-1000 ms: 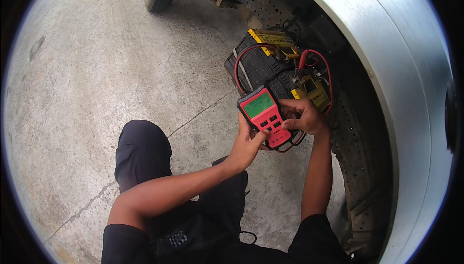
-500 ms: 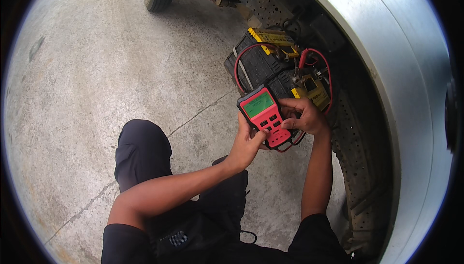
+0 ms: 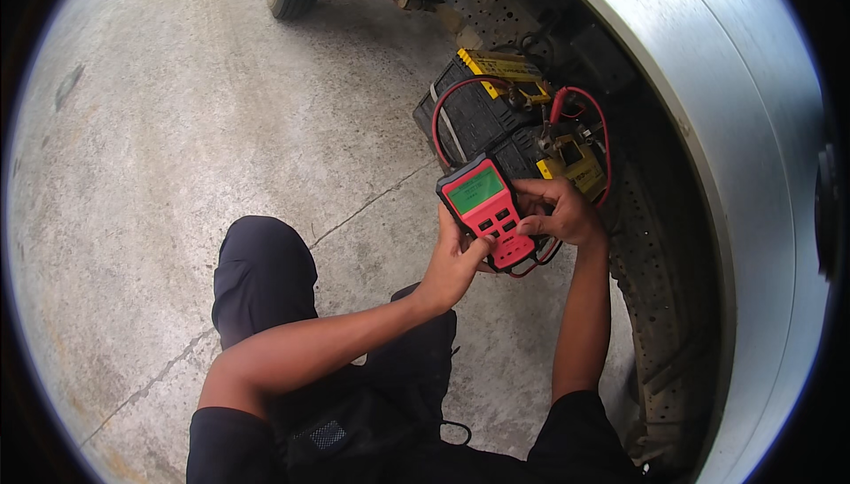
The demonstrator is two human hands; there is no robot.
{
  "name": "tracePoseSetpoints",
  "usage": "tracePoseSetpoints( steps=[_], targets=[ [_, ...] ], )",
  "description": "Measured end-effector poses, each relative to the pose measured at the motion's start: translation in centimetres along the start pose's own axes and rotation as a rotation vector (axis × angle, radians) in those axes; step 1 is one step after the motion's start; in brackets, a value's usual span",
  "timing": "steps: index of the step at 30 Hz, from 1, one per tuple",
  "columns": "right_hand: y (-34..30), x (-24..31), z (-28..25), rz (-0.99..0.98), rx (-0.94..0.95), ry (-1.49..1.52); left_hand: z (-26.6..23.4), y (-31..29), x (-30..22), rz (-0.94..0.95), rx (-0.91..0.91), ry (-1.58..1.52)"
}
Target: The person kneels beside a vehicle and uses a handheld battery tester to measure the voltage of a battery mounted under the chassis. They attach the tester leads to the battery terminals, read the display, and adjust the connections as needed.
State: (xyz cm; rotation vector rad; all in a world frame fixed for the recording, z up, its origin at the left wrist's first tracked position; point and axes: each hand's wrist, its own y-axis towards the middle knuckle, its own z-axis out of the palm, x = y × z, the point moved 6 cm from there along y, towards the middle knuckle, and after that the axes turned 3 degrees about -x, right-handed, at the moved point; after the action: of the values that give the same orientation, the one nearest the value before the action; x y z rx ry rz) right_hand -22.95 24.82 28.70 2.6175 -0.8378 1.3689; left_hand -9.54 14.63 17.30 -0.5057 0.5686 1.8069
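I log: left hand point(image 3: 450, 270), clasping red tester point(image 3: 486, 217) along left edge; right hand point(image 3: 571, 215), pinching its right; green screen point(image 3: 475, 190), text changed since earlier; just beyond, black batteries point(image 3: 476, 116), yellow labels point(image 3: 503, 66), print illegible.

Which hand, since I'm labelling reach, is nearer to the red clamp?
Right. The right hand is below the red clamp in the picture, at the right edge of the red tester; the left hand is lower and farther left, holding the tester's left side.

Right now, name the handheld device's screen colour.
The screen is green; the head view shows it.
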Motion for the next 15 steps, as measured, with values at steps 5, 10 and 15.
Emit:
tracePoseSetpoints(
  steps=[5, 10, 15],
  targets=[
    [0.0, 0.2, -0.1, 0.006, 0.003, -0.04, -0.1, 0.2, 0.2, 0.035, 0.005, -0.003],
    [0.0, 0.5, 0.2, 0.019, 0.003, -0.005, -0.3, 0.4, 0.6, 0.063, 0.002, 0.011],
    [0.0, 0.7, 0.3, 0.006, 0.018, 0.021, -0.2, 0.3, 0.3, 0.051, 0.0, 0.008]
  ],
)
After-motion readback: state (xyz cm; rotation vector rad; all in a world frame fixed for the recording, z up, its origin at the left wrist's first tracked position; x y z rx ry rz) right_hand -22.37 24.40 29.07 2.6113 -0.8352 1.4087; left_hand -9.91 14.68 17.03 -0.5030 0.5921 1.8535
